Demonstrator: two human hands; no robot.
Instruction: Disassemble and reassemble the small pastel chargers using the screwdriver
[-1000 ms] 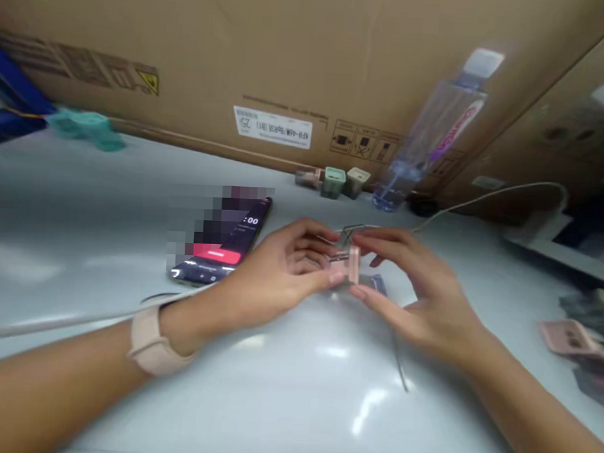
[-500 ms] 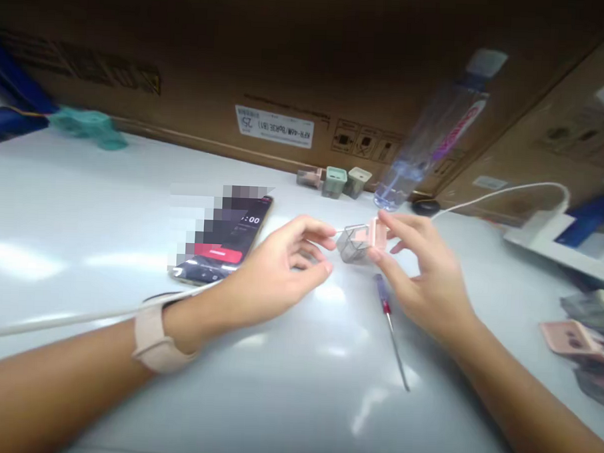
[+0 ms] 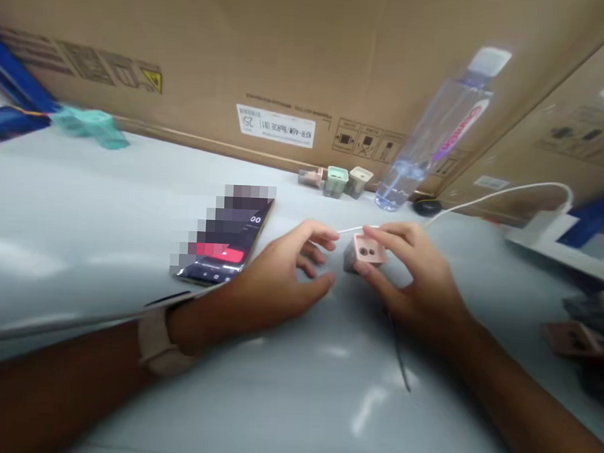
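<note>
Thumb and fingers of my right hand (image 3: 422, 282) grip a small pink pencil sharpener (image 3: 369, 251) with a clear grey shavings container. Its pink face with two round holes is turned up towards me. Left of it, my left hand (image 3: 284, 272) is curved open, thumb and fingers apart, with nothing between them. A gap separates those fingertips from the sharpener. Below my right hand lies a screwdriver (image 3: 400, 358); its shaft shows while its handle is hidden by the hand.
Several more sharpeners stand by the cardboard box (image 3: 199, 62), including a green one (image 3: 336, 182); others lie at the right edge (image 3: 575, 338). A phone (image 3: 226, 243), a white cable (image 3: 508, 189) and a water bottle (image 3: 436, 132) surround my hands.
My right hand has tilted the sharpener, so its holed face now shows, and has come slightly left and down over the screwdriver's handle. My left hand has barely moved.
</note>
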